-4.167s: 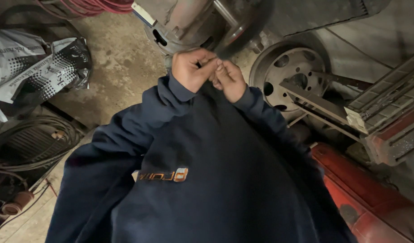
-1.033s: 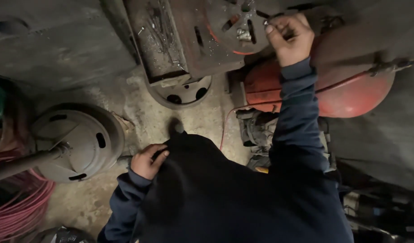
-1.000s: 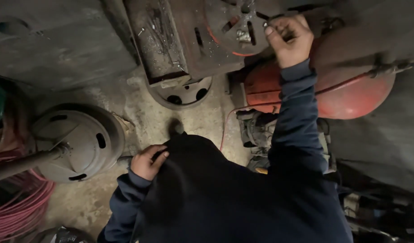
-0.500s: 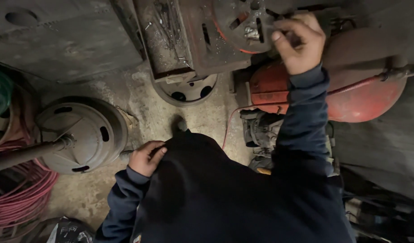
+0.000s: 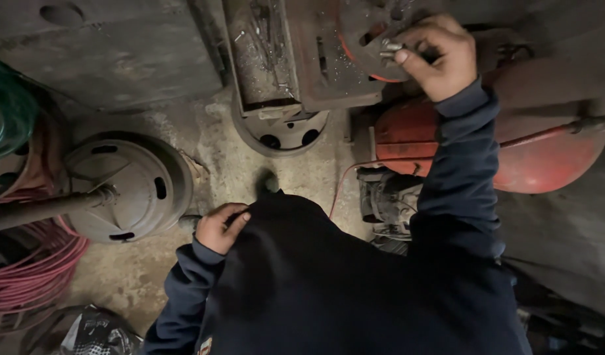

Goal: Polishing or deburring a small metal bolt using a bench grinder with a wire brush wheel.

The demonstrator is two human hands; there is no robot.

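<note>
Right hand [image 5: 440, 56] is up at the top, fingers pinched around a small silvery bolt [image 5: 389, 47], right over the rusty metal plate [image 5: 329, 59] with the round red part. Metal shavings are scattered on that plate. Left hand [image 5: 222, 227] is down low, curled and gripping the edge of the dark blue sweatshirt [image 5: 329, 283]. Just below the right arm there's a red tank [image 5: 546, 158]. Over on the left sits a grey wheel hub [image 5: 128, 184] on the dirty concrete floor [image 5: 230, 151], with pink hose [image 5: 33, 276] coiled beside it.
</note>
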